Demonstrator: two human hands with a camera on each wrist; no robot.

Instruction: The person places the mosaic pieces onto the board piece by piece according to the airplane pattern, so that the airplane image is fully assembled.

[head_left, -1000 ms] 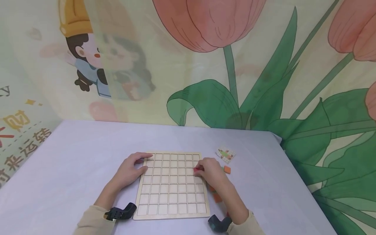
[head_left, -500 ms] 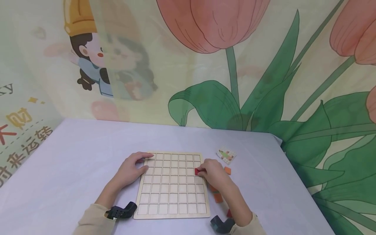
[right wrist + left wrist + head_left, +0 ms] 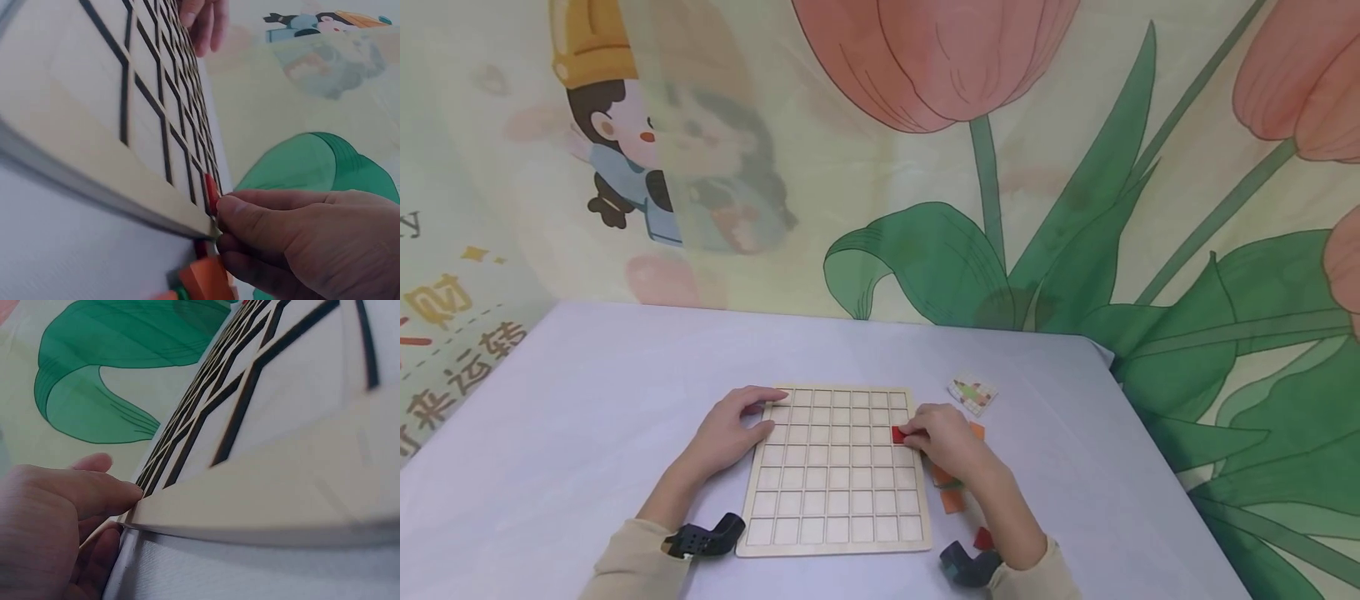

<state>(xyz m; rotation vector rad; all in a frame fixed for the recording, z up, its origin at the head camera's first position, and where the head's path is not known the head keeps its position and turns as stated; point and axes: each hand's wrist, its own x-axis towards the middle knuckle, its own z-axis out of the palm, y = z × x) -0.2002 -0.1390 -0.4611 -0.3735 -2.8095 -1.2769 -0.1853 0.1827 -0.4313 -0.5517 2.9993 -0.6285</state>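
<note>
My right hand (image 3: pixel 951 437) pinches a red square tile (image 3: pixel 897 434) between thumb and fingertips at the right-hand column of a wooden grid board (image 3: pixel 835 550), third row from the far edge. In the right wrist view the red tile (image 3: pixel 211 192) stands tilted above the grid; whether its lower edge touches the cell cannot be told. My left hand (image 3: pixel 726 433) rests against the board's far left corner, index finger reaching over the frame and thumb on the left side. From the left wrist, the thumb of that hand (image 3: pixel 50 512) touches the frame's top, with other fingers partly hidden beside it.
Right of the board lie orange tiles (image 3: pixel 952 500) and another red tile (image 3: pixel 982 538), partly covered by the right arm. A small patterned card (image 3: pixel 973 394) lies beyond them. Everything sits on a white tablecloth (image 3: pixel 602 400) before a tulip-printed backdrop (image 3: pixel 936 58).
More of the red tile shows past the right fingertips than a second ago, and the right hand has drawn slightly rightward. The left hand stays at the board's corner. The head view shifts a little.
</note>
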